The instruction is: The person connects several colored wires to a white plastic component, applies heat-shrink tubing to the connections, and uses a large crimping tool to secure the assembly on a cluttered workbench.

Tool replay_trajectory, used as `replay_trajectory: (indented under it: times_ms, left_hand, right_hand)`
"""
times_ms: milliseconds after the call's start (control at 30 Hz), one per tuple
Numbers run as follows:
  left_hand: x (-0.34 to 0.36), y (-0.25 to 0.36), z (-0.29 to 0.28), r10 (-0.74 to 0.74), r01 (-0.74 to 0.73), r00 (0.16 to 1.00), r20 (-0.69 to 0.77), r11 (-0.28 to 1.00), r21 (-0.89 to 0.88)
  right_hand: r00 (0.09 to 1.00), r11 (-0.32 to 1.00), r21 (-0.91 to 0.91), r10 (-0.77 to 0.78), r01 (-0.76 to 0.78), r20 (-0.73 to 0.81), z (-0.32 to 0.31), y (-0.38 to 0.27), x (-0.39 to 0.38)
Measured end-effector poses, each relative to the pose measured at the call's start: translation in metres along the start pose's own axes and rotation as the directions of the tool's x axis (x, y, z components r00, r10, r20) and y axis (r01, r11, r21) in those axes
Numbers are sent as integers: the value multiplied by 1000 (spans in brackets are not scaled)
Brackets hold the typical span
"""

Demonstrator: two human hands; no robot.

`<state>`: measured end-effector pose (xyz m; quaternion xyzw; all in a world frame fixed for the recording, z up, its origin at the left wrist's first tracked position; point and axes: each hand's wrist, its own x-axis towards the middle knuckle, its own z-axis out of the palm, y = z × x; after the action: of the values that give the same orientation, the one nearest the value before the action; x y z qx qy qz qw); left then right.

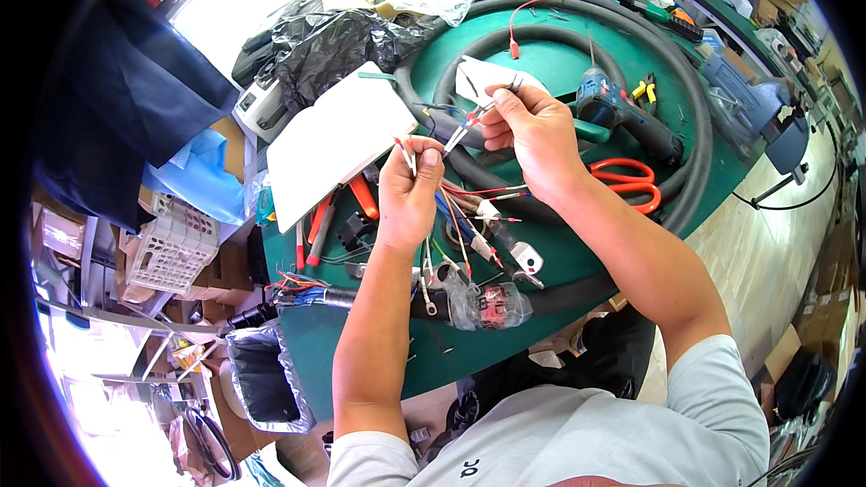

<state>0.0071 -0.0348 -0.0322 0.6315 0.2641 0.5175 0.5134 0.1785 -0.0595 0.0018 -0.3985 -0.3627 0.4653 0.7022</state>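
My left hand (408,194) pinches a few thin wires between thumb and fingers. Slightly higher and to the right, my right hand (537,131) has its thumb and forefinger closed on the other end of thin wires (458,135) with white sleeves and red tips, stretched between both hands. Which strand each hand grips is hard to make out. Below the hands fan out more wire ends from a cable, with a metal cable lug (526,257) among them. A connector wrapped in clear plastic (492,305) lies nearer to me.
A thick black cable (695,171) coils over the green table (361,365). Orange-handled scissors (639,202) and a blue cordless drill (622,113) lie at right. At left are an open notebook (325,140), red-handled tools (364,198) and a black plastic bag (347,45).
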Motion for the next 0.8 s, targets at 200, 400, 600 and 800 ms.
replay_trajectory:
  times_ms: [200,400,600,800]
  left_hand:
    - [1,1,8,21,-26,999,39,988,150]
    - [5,3,13,-3,5,1000,-12,986,169]
    - [6,-1,12,-2,5,1000,-25,990,140]
    - [5,0,14,-34,38,999,-30,988,147]
  right_hand:
    - [981,992,51,104,-114,161,-1,-1,-2]
    - [952,977,137,122,-166,280,-3,-1,-2]
    - [946,988,83,99,-131,310,-2,-1,-2]
    - [958,995,-22,104,-101,266,-3,0,-2]
